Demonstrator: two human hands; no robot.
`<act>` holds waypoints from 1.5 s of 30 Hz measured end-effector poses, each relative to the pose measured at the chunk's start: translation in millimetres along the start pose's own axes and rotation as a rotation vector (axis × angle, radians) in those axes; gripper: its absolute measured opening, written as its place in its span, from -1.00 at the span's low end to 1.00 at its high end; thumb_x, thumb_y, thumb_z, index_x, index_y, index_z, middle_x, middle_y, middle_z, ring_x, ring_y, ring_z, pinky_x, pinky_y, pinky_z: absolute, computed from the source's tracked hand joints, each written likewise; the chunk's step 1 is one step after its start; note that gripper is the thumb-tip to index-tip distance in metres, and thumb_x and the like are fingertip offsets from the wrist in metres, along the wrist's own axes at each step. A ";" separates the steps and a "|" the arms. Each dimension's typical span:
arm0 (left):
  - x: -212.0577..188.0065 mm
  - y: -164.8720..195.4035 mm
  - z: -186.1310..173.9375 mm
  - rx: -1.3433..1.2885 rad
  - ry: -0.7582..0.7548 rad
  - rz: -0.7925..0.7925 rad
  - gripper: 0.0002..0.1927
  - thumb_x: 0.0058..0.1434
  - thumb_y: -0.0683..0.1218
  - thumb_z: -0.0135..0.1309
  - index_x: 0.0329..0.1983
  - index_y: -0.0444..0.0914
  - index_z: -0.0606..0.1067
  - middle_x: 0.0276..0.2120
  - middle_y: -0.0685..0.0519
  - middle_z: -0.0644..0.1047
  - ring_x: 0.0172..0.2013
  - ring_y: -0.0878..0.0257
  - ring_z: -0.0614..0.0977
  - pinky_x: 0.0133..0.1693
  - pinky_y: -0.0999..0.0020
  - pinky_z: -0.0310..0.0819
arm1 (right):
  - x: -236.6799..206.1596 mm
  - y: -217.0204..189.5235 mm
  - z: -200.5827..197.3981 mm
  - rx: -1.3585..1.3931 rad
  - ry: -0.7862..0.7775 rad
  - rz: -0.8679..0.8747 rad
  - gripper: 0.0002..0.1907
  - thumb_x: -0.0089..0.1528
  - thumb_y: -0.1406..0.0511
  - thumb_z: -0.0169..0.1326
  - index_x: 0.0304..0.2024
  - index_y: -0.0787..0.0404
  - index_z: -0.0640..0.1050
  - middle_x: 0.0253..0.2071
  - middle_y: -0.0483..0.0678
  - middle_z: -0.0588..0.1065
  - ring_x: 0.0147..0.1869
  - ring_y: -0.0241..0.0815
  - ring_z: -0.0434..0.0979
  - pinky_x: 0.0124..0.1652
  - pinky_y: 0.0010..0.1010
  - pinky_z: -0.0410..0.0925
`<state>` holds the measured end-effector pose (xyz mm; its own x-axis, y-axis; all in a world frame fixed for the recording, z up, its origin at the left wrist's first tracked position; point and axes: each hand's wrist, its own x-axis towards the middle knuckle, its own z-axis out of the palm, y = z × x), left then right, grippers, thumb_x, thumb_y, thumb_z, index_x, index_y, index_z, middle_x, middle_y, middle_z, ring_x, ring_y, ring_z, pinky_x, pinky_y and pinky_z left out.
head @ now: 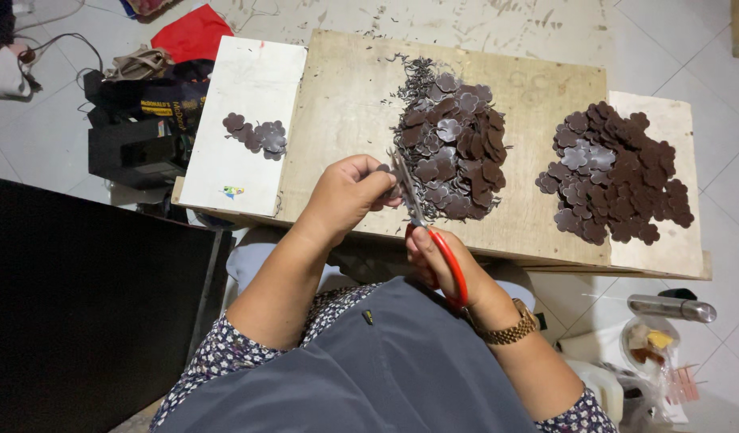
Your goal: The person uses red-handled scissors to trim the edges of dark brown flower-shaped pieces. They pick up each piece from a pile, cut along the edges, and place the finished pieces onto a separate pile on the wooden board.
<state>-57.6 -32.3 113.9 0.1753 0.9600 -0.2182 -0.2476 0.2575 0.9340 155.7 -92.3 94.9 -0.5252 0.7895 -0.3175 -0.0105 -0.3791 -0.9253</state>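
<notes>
My left hand (347, 195) pinches a small dark brown flower-shaped piece (384, 170) at the near edge of the wooden board (349, 104). My right hand (443, 269) grips red-handled scissors (434, 232), whose blades point up at that piece. Just beyond lies a heap of brown flower-shaped pieces mixed with thin trimmings (454, 148). A larger pile of the same pieces (618, 172) rests at the right, and a small cluster (257, 135) sits on a white panel (241, 80) at the left.
Dark bags and a box (145, 112) stand on the tiled floor at the left, with a red cloth (191, 34) behind them. A large black surface (81, 297) fills the lower left. A metal flask (670, 307) and a bag of small items (646, 345) lie at the lower right.
</notes>
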 end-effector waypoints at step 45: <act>46.9 -35.0 -127.8 1.154 1.053 0.123 0.09 0.10 0.26 0.28 0.51 -0.26 0.01 0.47 -0.29 -0.06 0.46 -0.23 -0.13 0.38 -0.18 -0.29 | 30.4 95.9 -146.5 -0.332 0.941 -0.453 -0.70 0.43 0.18 0.13 -0.27 0.21 0.39 -0.54 -0.19 0.36 -0.52 -0.39 0.30 -0.46 -0.52 0.23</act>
<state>-162.4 17.7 34.8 -0.6313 0.7370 0.2414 0.7123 0.4277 0.5565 263.4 -34.0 -33.9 0.3313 0.9289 0.1655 0.2651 0.0768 -0.9612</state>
